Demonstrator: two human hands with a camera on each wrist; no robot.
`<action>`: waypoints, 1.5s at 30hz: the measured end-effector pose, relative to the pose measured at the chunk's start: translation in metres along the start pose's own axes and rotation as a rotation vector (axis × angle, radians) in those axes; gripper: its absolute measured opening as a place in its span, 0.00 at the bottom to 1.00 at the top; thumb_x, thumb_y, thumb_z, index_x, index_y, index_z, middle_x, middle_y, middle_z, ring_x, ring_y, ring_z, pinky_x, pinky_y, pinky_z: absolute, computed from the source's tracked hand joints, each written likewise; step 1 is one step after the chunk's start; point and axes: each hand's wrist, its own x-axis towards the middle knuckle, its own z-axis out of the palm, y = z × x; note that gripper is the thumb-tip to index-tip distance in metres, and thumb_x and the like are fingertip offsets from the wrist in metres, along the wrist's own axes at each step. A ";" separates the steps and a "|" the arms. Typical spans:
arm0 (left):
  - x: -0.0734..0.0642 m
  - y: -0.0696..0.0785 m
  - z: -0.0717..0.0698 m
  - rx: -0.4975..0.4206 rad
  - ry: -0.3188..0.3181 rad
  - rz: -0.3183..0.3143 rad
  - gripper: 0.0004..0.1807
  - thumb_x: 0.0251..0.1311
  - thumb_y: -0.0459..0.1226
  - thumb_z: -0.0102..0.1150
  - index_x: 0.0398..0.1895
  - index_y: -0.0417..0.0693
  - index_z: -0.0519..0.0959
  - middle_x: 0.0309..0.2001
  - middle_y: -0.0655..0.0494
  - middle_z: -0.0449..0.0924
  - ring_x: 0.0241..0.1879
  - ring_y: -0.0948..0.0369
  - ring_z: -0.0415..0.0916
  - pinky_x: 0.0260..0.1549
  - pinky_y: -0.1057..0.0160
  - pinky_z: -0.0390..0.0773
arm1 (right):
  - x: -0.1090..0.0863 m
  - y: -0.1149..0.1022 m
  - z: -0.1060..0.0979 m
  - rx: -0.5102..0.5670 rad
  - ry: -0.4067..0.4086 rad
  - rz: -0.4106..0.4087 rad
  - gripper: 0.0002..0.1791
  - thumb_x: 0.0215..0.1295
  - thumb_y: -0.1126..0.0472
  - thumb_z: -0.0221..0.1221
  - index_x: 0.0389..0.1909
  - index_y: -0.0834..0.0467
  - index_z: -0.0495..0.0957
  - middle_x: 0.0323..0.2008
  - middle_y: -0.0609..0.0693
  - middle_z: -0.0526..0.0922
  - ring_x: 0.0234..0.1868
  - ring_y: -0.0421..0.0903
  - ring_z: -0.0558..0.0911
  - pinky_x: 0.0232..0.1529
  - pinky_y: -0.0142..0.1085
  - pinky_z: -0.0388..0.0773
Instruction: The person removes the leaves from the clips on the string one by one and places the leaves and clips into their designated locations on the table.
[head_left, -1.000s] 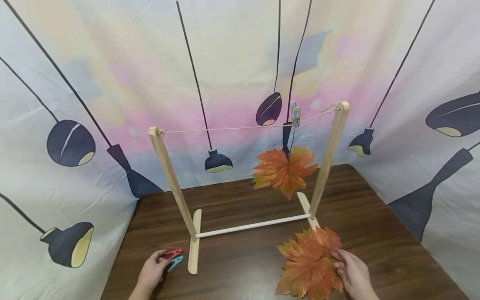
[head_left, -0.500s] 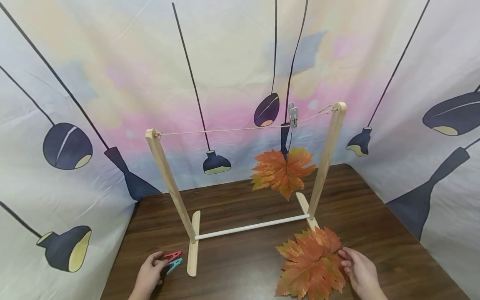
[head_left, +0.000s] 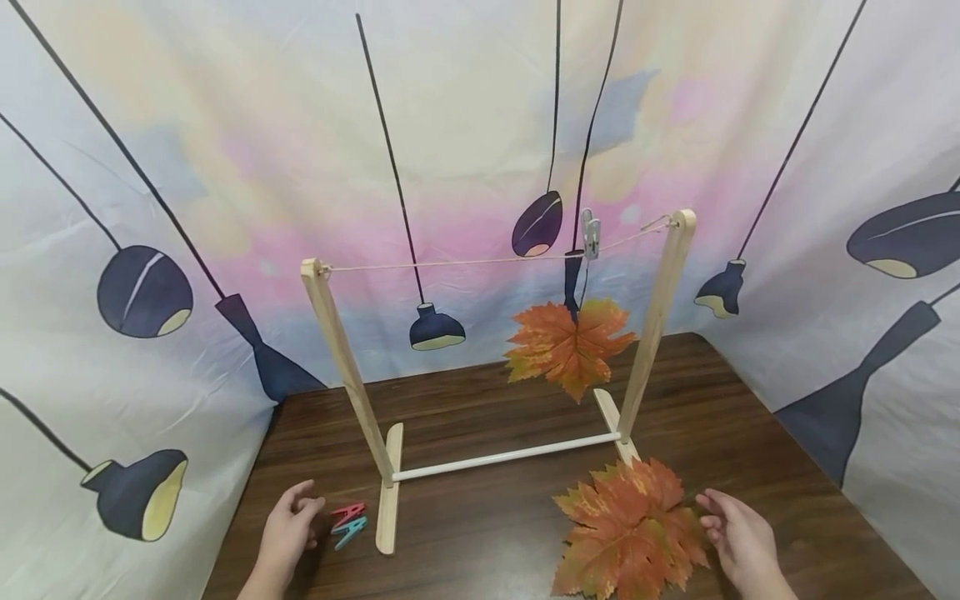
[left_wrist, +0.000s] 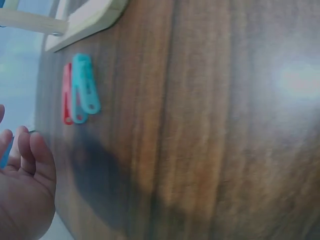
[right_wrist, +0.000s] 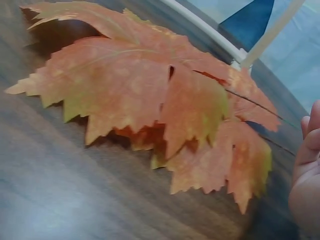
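My left hand (head_left: 288, 525) hovers over the table's left side, fingers loosely bent with nothing in them. Just right of it lie a red clothespin (head_left: 347, 513) and a teal clothespin (head_left: 350, 531), side by side; the left wrist view shows the teal one (left_wrist: 85, 90) overlapping the red one (left_wrist: 67, 95). At the front right, artificial orange maple leaves (head_left: 622, 533) lie overlapped on the table. Their thin dark stems (right_wrist: 260, 107) point toward my right hand (head_left: 738, 537), which is beside the leaves with fingers loosely bent and holds nothing.
A wooden stand (head_left: 345, 367) with a white crossbar (head_left: 506, 457) and a string (head_left: 450, 262) stands mid-table. From the string a grey clothespin (head_left: 592, 235) holds another orange leaf (head_left: 572, 346) by its stem. Behind the dark wooden table (head_left: 480, 533) hangs a lamp-printed cloth (head_left: 480, 125).
My left hand has let go of the clothespins and drawn left. My right hand has released the leaf stem and moved right; the pile's right edge has shifted slightly right.
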 end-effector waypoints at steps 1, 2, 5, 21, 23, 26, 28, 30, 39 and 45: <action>0.000 0.002 -0.002 -0.005 0.003 0.000 0.28 0.64 0.38 0.49 0.65 0.35 0.58 0.42 0.45 0.72 0.21 0.61 0.67 0.20 0.62 0.76 | 0.000 -0.002 0.000 0.001 -0.003 -0.006 0.12 0.72 0.61 0.45 0.33 0.50 0.76 0.29 0.42 0.82 0.23 0.34 0.77 0.23 0.23 0.74; 0.000 0.004 -0.003 -0.008 0.007 0.002 0.28 0.64 0.37 0.49 0.65 0.35 0.58 0.43 0.44 0.72 0.20 0.61 0.67 0.20 0.62 0.76 | 0.001 -0.004 0.001 0.004 -0.006 -0.011 0.12 0.72 0.61 0.45 0.33 0.49 0.77 0.29 0.42 0.83 0.23 0.34 0.77 0.22 0.23 0.74; 0.000 0.010 -0.008 -0.011 0.014 0.017 0.28 0.65 0.37 0.48 0.66 0.36 0.57 0.44 0.44 0.72 0.19 0.62 0.67 0.20 0.63 0.76 | 0.003 -0.011 0.003 -0.001 -0.013 -0.029 0.14 0.72 0.60 0.46 0.30 0.47 0.79 0.29 0.41 0.83 0.23 0.34 0.77 0.22 0.23 0.74; 0.004 0.042 -0.019 -0.036 0.038 0.107 0.27 0.67 0.41 0.49 0.66 0.41 0.60 0.42 0.52 0.73 0.18 0.63 0.65 0.22 0.63 0.76 | 0.005 -0.032 0.010 -0.042 -0.035 -0.059 0.13 0.70 0.56 0.51 0.27 0.44 0.81 0.31 0.39 0.83 0.24 0.34 0.77 0.22 0.24 0.74; 0.004 0.046 -0.019 -0.038 0.042 0.113 0.27 0.67 0.40 0.49 0.66 0.42 0.60 0.40 0.55 0.73 0.18 0.63 0.65 0.22 0.63 0.76 | 0.004 -0.035 0.011 -0.036 -0.047 -0.073 0.12 0.70 0.55 0.52 0.28 0.44 0.81 0.31 0.39 0.83 0.24 0.34 0.77 0.23 0.24 0.74; 0.003 0.050 -0.020 -0.046 0.041 0.113 0.27 0.67 0.41 0.49 0.66 0.42 0.59 0.38 0.60 0.72 0.19 0.64 0.65 0.23 0.63 0.76 | 0.004 -0.041 0.014 -0.031 -0.063 -0.101 0.09 0.68 0.54 0.54 0.29 0.43 0.80 0.31 0.39 0.83 0.25 0.34 0.77 0.24 0.24 0.74; 0.002 0.053 -0.021 -0.049 0.045 0.115 0.27 0.67 0.41 0.49 0.67 0.42 0.59 0.37 0.62 0.71 0.19 0.64 0.65 0.23 0.64 0.76 | 0.005 -0.044 0.016 -0.022 -0.069 -0.114 0.08 0.68 0.54 0.55 0.29 0.44 0.80 0.31 0.39 0.83 0.24 0.35 0.77 0.23 0.24 0.74; 0.000 0.056 -0.021 -0.047 0.051 0.126 0.27 0.68 0.41 0.49 0.67 0.41 0.59 0.38 0.61 0.71 0.19 0.64 0.65 0.23 0.63 0.76 | 0.005 -0.047 0.017 -0.016 -0.076 -0.125 0.08 0.67 0.54 0.55 0.29 0.44 0.80 0.31 0.40 0.83 0.24 0.35 0.77 0.23 0.24 0.74; -0.001 0.070 -0.017 -0.103 0.045 0.155 0.27 0.67 0.40 0.50 0.66 0.43 0.60 0.38 0.61 0.71 0.18 0.64 0.64 0.21 0.64 0.76 | 0.001 -0.057 0.018 0.047 -0.145 -0.178 0.07 0.67 0.57 0.56 0.31 0.47 0.82 0.31 0.42 0.84 0.23 0.35 0.77 0.20 0.24 0.73; -0.001 0.074 -0.027 -0.112 0.071 0.174 0.25 0.67 0.39 0.50 0.65 0.43 0.61 0.37 0.63 0.71 0.17 0.64 0.65 0.22 0.63 0.76 | 0.002 -0.060 0.029 0.094 -0.202 -0.202 0.06 0.66 0.58 0.56 0.33 0.48 0.82 0.32 0.43 0.84 0.23 0.36 0.77 0.20 0.24 0.73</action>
